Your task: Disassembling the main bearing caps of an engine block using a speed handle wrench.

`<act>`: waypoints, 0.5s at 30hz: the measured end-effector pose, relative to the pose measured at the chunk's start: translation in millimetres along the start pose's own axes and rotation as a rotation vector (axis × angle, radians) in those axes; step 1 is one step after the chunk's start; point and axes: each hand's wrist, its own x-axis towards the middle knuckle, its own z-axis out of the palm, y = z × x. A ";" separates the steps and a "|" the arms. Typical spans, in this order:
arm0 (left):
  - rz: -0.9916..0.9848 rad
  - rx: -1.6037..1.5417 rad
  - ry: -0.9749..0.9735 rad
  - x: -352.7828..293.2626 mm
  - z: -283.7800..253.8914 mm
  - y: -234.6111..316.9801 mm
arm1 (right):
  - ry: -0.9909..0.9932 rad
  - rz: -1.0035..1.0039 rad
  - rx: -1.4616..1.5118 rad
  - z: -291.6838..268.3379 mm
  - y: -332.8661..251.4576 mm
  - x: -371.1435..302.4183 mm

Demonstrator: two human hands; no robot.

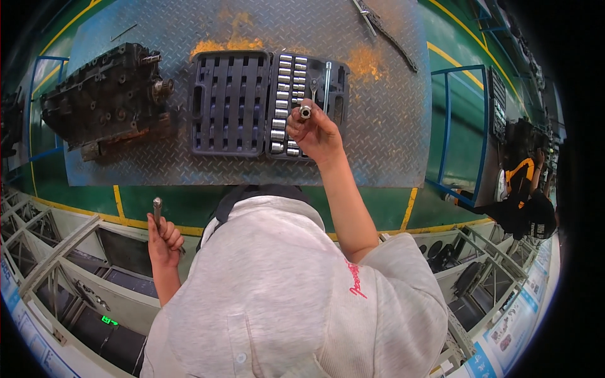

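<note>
My right hand (320,135) is over the right half of an open socket set case (267,104), pinching a shiny metal socket (305,112) with its hollow end facing up. Below that hand, rows of silver sockets (284,80) sit in their slots; some are covered by my fingers. A long extension bar (327,85) lies in the case beside them. My left hand (165,240), away from the table at the lower left, is closed round what looks like a ratchet wrench (157,206), its metal head pointing up. My fingers hide most of its handle.
A dark engine block (107,94) stands on the left of the steel tread-plate table (391,132). Metal tools (367,17) lie at the far right edge. Another person (529,211) bends at the right, near a blue frame (446,126). Metal racks (82,252) are behind me.
</note>
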 end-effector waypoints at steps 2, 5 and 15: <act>0.024 0.035 -0.006 -1.6 -0.6 3.6 | 0.119 -0.016 -0.028 -6.4 1.8 -5.1; 0.030 0.039 0.004 -4.5 -2.3 5.3 | 0.261 -0.043 -0.055 -23.3 1.2 -11.2; 0.112 -0.071 0.288 -16.5 -40.5 15.7 | 0.613 -0.003 -0.565 -44.0 25.1 24.8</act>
